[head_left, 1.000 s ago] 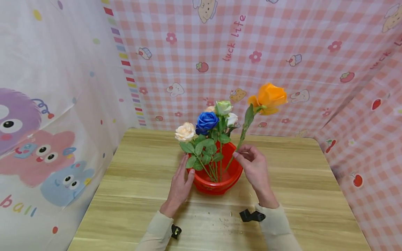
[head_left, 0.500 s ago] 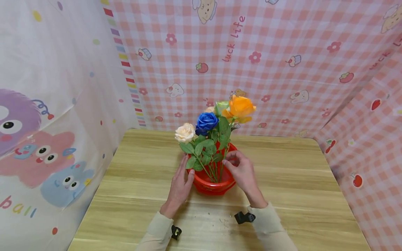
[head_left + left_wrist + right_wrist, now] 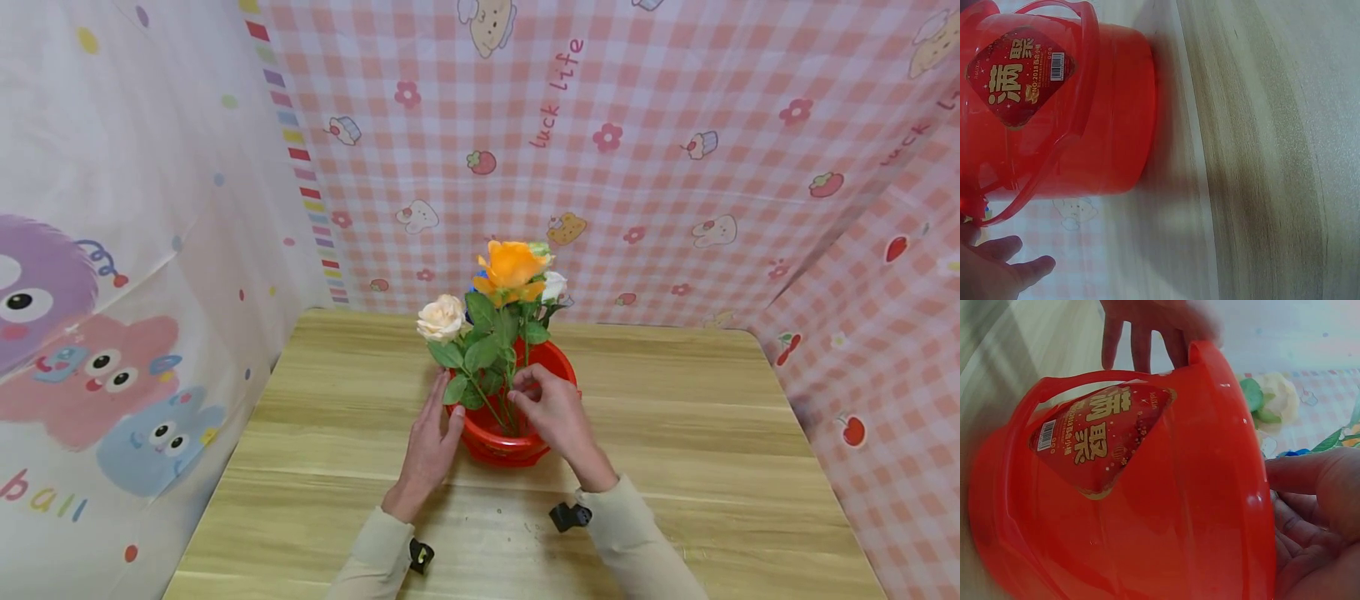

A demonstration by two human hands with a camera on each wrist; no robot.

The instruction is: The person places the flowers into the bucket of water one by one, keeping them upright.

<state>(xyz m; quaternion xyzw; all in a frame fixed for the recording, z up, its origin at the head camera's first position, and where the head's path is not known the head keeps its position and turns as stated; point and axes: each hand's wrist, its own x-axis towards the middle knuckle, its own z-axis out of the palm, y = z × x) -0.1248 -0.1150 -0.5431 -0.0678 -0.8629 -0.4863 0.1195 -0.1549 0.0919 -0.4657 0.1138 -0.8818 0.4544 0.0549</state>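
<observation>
A red plastic bucket point(image 3: 501, 454) stands on the table with several roses upright in it. My right hand point(image 3: 553, 412) is over its right rim, thumb and fingers pinching the stem of an orange rose point(image 3: 512, 271). That bloom leans over the bunch and hides most of a blue rose point(image 3: 477, 287). Around it show a cream rose point(image 3: 441, 318) at left, a white rose point(image 3: 553, 286) at right and a pale green one behind. Along the bucket's left side lies my left hand point(image 3: 426, 442), fingers extended; in the right wrist view its fingers point(image 3: 1141, 347) reach past the rim.
The bucket's red handle point(image 3: 1088, 75) hangs down its front, beside a diamond-shaped label point(image 3: 1019, 78). Small water drops dot the wooden table point(image 3: 337, 467) in front. A pink checked cloth point(image 3: 660, 167) hangs behind and at right, a white printed cloth point(image 3: 187, 275) at left.
My right hand has moved left with the orange rose, bringing it from outside the bunch at right to over the blue rose. The left hand has stayed at the bucket.
</observation>
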